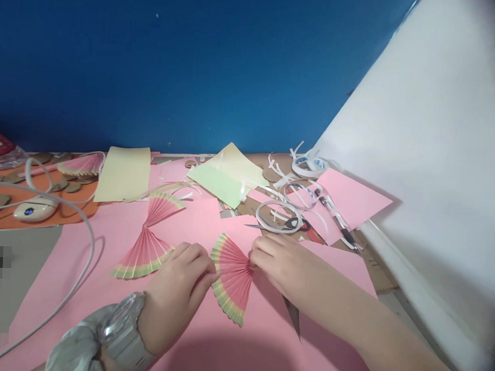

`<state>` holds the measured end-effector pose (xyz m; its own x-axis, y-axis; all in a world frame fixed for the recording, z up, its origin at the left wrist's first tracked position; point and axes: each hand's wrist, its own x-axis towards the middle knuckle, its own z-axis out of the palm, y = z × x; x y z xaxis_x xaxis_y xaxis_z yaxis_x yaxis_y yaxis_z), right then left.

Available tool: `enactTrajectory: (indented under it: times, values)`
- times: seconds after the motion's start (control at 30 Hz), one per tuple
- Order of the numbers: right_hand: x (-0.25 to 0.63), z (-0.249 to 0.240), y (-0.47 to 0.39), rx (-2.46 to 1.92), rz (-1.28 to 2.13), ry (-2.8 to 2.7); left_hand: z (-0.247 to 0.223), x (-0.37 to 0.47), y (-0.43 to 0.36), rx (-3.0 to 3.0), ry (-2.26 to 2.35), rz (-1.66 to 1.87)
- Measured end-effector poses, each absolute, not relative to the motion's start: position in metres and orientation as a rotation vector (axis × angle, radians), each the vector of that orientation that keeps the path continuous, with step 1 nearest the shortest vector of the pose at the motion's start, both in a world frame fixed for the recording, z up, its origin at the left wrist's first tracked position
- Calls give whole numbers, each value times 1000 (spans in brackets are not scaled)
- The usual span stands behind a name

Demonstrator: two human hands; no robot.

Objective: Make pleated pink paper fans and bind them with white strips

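A pleated paper fan (233, 277), pink with a yellow and green border, is spread between my hands above pink paper (201, 343). My right hand (275, 259) pinches its gathered point. My left hand (183, 283), with a grey watch on the wrist, is closed at the fan's green outer edge; its fingertips press together there. Left of it, two more pleated fans lie joined point to point, an upper one (161, 207) and a lower one (145, 255). The lower fan's right edge lies beside my left hand.
Scissors (297, 224), tape rolls (279, 216), a pen (339, 221) and paper strips lie behind my right hand. Yellow sheets (124, 174) rest at the back. A white device (35, 209) with a cable sits on orange paper at the left, near cardboard discs. A white wall rises at right.
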<state>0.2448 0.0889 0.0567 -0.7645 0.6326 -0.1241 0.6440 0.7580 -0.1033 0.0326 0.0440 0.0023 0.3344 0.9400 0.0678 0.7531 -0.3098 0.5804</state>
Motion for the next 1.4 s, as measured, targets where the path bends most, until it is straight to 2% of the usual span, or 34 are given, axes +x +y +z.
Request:
enactTrajectory:
  times: [0.13, 0.27, 0.5, 0.87, 1.4]
  values:
    - [252, 59, 92, 1178, -201, 2852, 1, 32, 43, 2146, 1494, 599]
    - [255, 57, 93, 1354, -501, 2805, 2, 32, 43, 2145, 1496, 613]
    - [252, 54, 95, 1317, -875, 2755, 6, 33, 43, 2171, 1478, 643]
    - [232, 35, 88, 1117, -739, 2895, 6, 34, 38, 2325, 1474, 544]
    - [235, 20, 92, 1065, -775, 2988, 5, 33, 38, 2326, 1403, 526]
